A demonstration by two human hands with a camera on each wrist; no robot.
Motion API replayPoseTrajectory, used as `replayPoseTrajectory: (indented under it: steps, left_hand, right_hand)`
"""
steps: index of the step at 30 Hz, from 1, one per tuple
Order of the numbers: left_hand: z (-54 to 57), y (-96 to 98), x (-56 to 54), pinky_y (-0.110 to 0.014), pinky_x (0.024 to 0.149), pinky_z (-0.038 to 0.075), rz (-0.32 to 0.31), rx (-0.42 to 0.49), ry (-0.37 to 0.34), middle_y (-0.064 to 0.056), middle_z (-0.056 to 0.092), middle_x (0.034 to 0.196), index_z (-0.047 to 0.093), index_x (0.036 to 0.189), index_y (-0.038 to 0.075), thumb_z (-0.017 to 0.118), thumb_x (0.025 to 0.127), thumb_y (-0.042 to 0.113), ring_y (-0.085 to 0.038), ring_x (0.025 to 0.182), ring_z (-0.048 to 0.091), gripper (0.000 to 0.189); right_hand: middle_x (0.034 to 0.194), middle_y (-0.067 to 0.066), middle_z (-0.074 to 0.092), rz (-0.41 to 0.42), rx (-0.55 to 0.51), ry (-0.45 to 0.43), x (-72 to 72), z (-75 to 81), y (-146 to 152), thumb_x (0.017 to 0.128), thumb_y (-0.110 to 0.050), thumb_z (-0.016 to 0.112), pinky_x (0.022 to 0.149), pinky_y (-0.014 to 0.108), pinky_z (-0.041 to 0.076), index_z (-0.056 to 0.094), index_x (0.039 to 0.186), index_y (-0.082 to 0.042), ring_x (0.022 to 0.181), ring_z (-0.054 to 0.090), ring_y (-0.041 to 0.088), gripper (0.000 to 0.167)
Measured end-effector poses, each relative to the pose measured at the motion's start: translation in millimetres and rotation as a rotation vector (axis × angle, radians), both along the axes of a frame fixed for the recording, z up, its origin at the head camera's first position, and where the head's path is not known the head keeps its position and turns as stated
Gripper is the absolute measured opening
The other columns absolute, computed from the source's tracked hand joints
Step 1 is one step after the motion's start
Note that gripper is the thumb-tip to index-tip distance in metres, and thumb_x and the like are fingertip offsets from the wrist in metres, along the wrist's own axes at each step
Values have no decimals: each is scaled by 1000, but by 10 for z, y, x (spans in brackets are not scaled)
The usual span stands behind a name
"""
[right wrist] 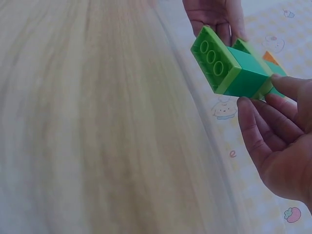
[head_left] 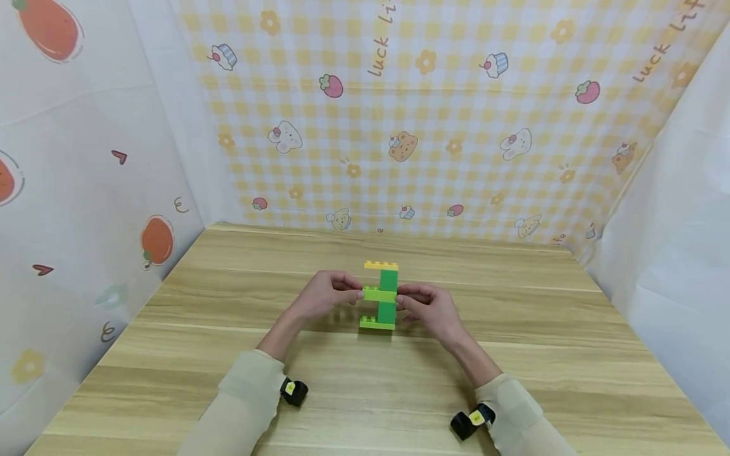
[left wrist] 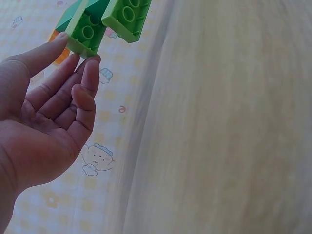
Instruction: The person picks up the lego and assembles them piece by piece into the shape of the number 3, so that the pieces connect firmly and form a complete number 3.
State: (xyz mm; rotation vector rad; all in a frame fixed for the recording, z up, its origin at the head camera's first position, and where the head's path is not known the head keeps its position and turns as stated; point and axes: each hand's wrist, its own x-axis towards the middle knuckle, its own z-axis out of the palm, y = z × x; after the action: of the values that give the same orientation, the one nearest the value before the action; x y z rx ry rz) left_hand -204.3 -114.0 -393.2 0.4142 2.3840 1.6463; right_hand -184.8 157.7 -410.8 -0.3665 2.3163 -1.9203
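An E-shaped stack of toy building bricks (head_left: pixel 388 311) is held upright between both hands, over the middle of the table. Two dark green blocks alternate with light green bricks at bottom and middle, and a yellow-orange brick (head_left: pixel 381 265) tops it. My left hand (head_left: pixel 324 295) pinches the free end of the middle light green brick (left wrist: pixel 84 41) between thumb and fingers. On the other side, my right hand (head_left: pixel 435 310) pinches the stack's right edge at the same level. The hollow underside of the bottom light green brick (right wrist: pixel 212 58) shows in the right wrist view.
The wooden table (head_left: pixel 365 392) stretches out around the hands. A yellow checked cloth (head_left: pixel 365 177) hangs along its back edge, with white cloths (head_left: pixel 102 209) at the sides. Each sleeved wrist wears a small black camera (head_left: pixel 294 392).
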Motion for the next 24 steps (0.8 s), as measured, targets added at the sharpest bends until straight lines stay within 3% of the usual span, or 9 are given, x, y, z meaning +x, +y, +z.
replayPoseTrajectory:
  steps: [12,19,24]
  left_hand:
    - [-47,21,-15,-33,77,55,55,-34,-34,-12,78,105,78,112,5,77,98,23,-22,91,71,23]
    - [-57,67,-11,-31,68,52,111,-14,-66,-18,78,101,79,108,4,77,98,20,-23,83,72,19]
    - [-54,92,-9,-29,65,51,134,-16,-89,-17,78,98,79,107,5,77,97,19,-22,81,72,17]
  right_hand:
    - [134,24,70,73,15,-6,4,2,-5,102,-15,71,82,40,64,67,138,3,100,75,14,40]
    - [139,18,69,72,51,-49,0,-20,-22,103,-21,70,87,37,63,67,141,-4,108,75,21,41]
    - [142,20,67,68,65,-71,-11,-47,-28,103,-22,70,90,38,63,64,143,-1,110,75,24,46]
